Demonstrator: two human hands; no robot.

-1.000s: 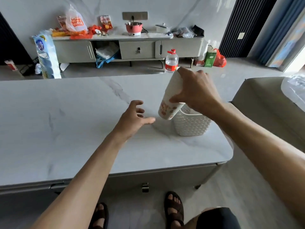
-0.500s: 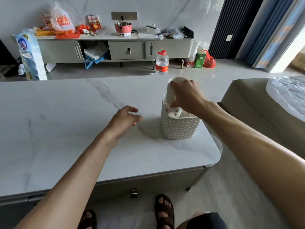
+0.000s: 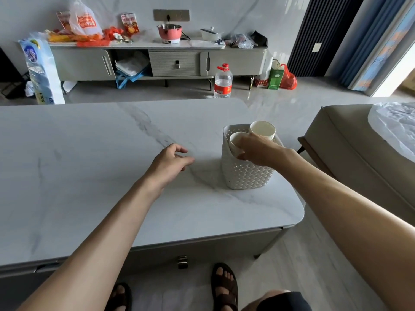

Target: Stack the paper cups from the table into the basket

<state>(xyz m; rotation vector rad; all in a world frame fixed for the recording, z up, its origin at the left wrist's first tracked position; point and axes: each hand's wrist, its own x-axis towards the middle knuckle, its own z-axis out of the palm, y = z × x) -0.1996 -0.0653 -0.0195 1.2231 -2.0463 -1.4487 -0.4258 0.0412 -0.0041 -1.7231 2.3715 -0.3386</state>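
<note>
A white woven plastic basket [image 3: 244, 176] stands near the right end of the marble table [image 3: 89, 176]. Two stacks of white paper cups sit inside it. The near-left stack [image 3: 235, 140] leans toward me, and my right hand [image 3: 258, 151] grips it at the rim from the right. The far-right stack [image 3: 262, 130] stands free, its mouth open upward. My left hand [image 3: 170, 164] hovers just over the tabletop left of the basket, fingers loosely curled and holding nothing. The lower parts of both stacks are hidden by the basket wall.
A beige sofa [image 3: 350, 142] with a plastic-wrapped cushion lies right of the table. On the floor beyond are a water bottle [image 3: 222, 83], bags and a cabinet [image 3: 157, 61] with clutter. My sandalled feet [image 3: 224, 286] are under the table's near edge.
My right hand has lowered the cup stack from above the basket down into it, next to the other stack. My left hand has stayed over the table.
</note>
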